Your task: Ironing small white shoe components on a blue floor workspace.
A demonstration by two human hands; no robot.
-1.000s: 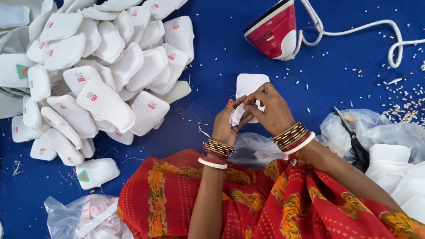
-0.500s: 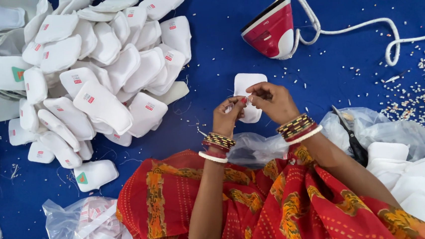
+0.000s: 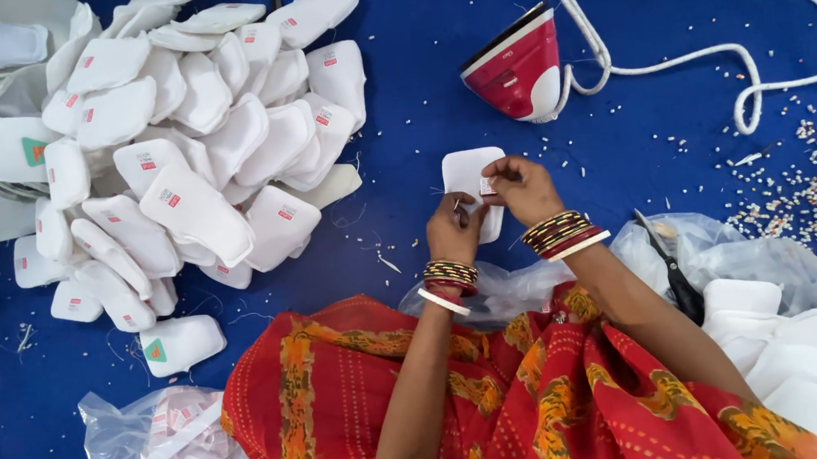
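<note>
done: big pile of tagged pads far left | now: your left hand and right hand pinch one pad mid-mat, near iron | left: white stack at right, looks untagged

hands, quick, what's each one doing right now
Left hand: closed, pinching something small against the white pad.
Right hand: closed, fingertips pinching a small tag on the pad.

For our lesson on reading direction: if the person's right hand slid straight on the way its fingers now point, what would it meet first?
The right hand points left across the white pad, so it would probably meet the left hand first; beyond that lies the pile of white pads. Depth is uncertain.
</note>
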